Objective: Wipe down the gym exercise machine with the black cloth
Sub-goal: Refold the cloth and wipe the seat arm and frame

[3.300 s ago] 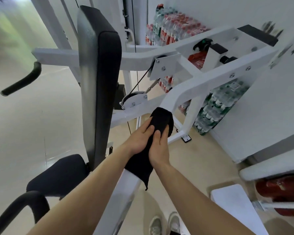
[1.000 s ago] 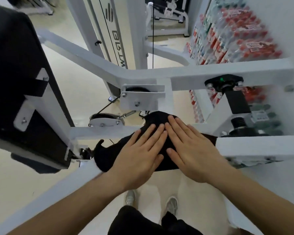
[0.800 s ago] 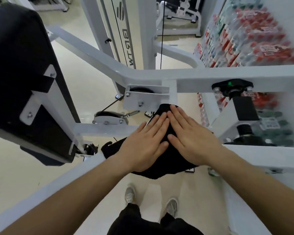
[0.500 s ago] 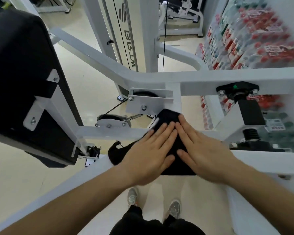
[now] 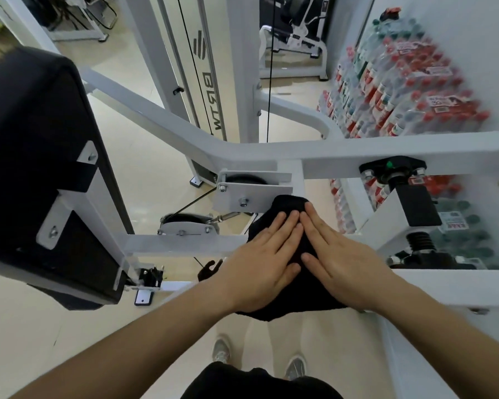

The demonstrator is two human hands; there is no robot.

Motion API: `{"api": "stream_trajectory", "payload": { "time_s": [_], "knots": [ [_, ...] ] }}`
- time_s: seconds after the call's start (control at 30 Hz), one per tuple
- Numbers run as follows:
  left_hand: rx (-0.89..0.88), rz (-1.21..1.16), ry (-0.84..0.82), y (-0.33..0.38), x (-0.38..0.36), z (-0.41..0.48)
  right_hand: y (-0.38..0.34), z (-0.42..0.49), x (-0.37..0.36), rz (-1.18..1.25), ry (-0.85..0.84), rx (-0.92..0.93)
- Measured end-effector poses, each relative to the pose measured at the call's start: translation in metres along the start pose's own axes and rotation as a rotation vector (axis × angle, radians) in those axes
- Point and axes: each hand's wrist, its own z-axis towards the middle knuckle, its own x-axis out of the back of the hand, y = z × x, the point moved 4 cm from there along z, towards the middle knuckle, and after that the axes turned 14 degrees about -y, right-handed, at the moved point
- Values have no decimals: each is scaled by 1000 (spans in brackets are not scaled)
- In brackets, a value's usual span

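Observation:
The black cloth lies draped over a white bar of the gym machine, just below the pulley bracket. My left hand and my right hand press flat on the cloth side by side, fingers straight, fingertips touching near its top. One corner of the cloth sticks out to the left and its lower edge hangs off the bar. The bar under the cloth is hidden.
The black back pad on a white bracket fills the left. A black adjustment knob with spring sits to the right. Shrink-wrapped bottle packs are stacked against the right wall. A cable runs down in front of the weight tower.
Both hands have slid the cloth forward along the bar toward the pulley bracket and stay flat on it. The view has shifted slightly down.

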Motion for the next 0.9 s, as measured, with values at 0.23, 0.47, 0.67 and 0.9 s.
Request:
{"api": "stream_trajectory", "payload": {
  "time_s": [0.23,0.47,0.67,0.9],
  "knots": [
    [-64,201,98,4,11,15,8,-14,-1,11,43,-155],
    [34,196,231,-1,34,50,15,-9,12,172,290,-156],
    [80,-71,559,-10,37,-9,-8,5,-5,82,56,13],
    [94,-86,540,-20,42,-21,-12,40,8,8,102,-108]
  ]
}}
